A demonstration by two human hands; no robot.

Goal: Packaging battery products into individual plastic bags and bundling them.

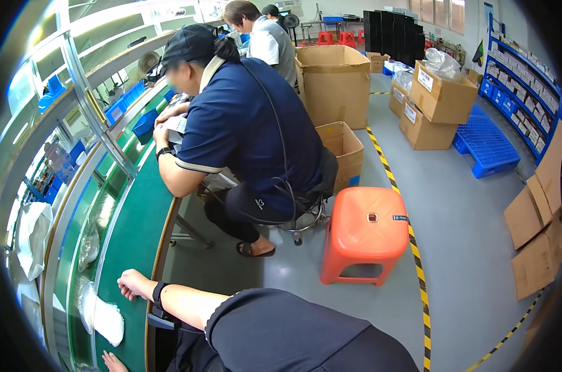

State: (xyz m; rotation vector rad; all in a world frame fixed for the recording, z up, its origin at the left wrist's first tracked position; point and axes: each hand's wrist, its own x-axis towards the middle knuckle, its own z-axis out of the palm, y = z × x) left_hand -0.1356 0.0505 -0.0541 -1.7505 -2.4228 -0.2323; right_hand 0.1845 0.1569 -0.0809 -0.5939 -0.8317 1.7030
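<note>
My right hand (135,285) rests over the green worktop (121,248) near its edge, fingers curled in and nothing showing in them. A dark band is round that wrist. At the lower edge of the picture my left hand (114,361) shows only in part, its fingers stretched out over the worktop. Between the two hands, a little to the left, lies a white bundle (110,322) partly in clear plastic; what it is made of I cannot tell. Neither hand touches it. Crumpled clear plastic bags (89,248) lie farther along the line.
A co-worker (250,130) in dark blue sits ahead at the same bench, holding a pale item. An orange stool (369,226) stands to the right. Cardboard boxes (332,87), a blue pallet (487,142) and blue shelving (522,93) are beyond. Metal frame posts (98,118) border the left.
</note>
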